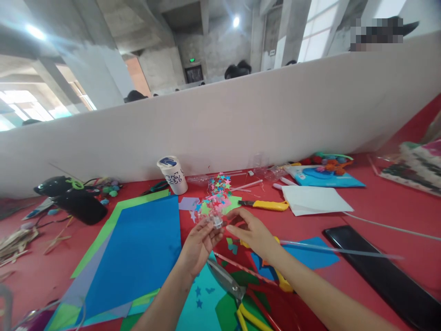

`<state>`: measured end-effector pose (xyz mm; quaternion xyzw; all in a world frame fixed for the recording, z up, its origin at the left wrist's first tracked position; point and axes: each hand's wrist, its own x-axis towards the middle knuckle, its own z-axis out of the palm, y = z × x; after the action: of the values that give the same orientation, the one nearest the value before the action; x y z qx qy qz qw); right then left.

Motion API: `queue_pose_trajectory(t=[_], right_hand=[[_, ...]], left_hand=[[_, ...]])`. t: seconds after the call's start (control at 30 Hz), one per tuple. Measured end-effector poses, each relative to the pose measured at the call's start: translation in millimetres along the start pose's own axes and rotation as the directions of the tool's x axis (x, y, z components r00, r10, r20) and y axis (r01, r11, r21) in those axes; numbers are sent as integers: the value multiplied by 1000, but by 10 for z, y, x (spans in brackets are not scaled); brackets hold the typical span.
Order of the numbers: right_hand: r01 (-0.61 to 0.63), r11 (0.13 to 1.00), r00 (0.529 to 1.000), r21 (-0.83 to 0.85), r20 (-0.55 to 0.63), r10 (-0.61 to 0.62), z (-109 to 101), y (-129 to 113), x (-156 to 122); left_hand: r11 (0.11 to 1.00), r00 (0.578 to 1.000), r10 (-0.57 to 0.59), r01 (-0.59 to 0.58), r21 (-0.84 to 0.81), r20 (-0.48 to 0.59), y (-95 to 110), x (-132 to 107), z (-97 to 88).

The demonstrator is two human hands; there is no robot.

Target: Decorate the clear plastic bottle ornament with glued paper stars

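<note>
My left hand is closed on a small clear plastic piece, held between thumb and fingers. Just to its right is my right hand, its thumb and forefinger curved and apart beside the piece's edge. Whether they touch it is hard to make out. Beyond the fingers lies a heap of colourful paper stars, mixed with clear plastic. Below my hands, scissors with yellow handles rest on coloured paper. A yellow utility knife lies past my right hand.
Blue paper tops a stack of sheets on the left. A white cup stands near the white partition. Farther left is a black figure. On the right are white paper and a long black object.
</note>
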<state>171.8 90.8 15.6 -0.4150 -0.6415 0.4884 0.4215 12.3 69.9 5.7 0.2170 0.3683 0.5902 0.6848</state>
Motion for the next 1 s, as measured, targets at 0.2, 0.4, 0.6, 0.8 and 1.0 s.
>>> queue_pose_trajectory(t=[0.2, 0.4, 0.6, 0.8, 1.0], right_hand=[[2, 999, 999, 32, -37, -1, 50, -20, -31], [-28, 995, 996, 96, -86, 36, 67, -24, -55], [-194, 922, 980, 335, 26, 197, 43, -29, -36], [-300, 878, 953, 373, 82, 290, -57, 28, 164], [-417, 884, 909, 213, 113, 402, -125, 175, 376]], left_hand=[[993, 996, 90, -90, 71, 5, -11, -61, 75], [959, 978, 206, -192, 209, -43, -90, 5, 114], [865, 929, 359, -296, 406, -87, -110, 165, 66], [755, 934, 354, -263, 601, -37, -42, 287, -39], [668, 991, 119, -119, 734, 52, 8, 311, -250]])
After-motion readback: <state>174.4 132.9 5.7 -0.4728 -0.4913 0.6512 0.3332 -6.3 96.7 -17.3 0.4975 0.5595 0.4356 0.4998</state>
